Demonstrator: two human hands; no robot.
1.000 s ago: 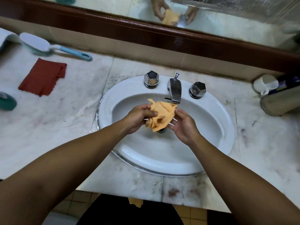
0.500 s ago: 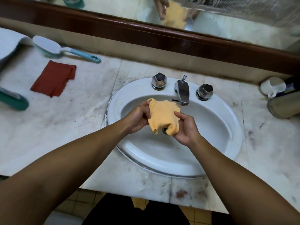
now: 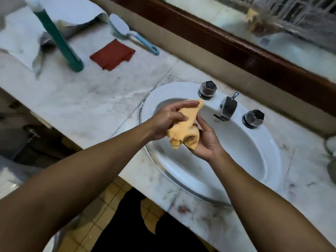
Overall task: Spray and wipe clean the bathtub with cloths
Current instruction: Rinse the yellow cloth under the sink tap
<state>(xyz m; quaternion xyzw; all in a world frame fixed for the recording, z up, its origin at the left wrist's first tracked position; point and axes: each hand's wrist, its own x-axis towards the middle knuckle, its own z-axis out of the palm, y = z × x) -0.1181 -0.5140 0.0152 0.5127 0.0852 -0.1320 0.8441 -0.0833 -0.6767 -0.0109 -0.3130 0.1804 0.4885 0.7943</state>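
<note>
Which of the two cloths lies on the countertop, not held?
The red cloth, flat beside the blue-handled brush. The orange cloth is bunched between the left hand and right hand, above the sink.

Between your left hand point(image 3: 163, 120) and right hand point(image 3: 205, 140), the bunched cloth point(image 3: 183, 128) hangs over the left side of the sink point(image 3: 172, 90) — tap point(image 3: 228, 110) behind it, to the right. Far left on the table point(image 3: 91, 99) lies a flat cloth point(image 3: 112, 55), a brush point(image 3: 131, 34) just behind.

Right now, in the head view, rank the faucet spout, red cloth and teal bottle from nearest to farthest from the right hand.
1. Faucet spout, just beyond the right hand, at the sink's back rim.
2. Red cloth, flat on the counter, to the left.
3. Teal bottle, farther left, past the red cloth.
</note>
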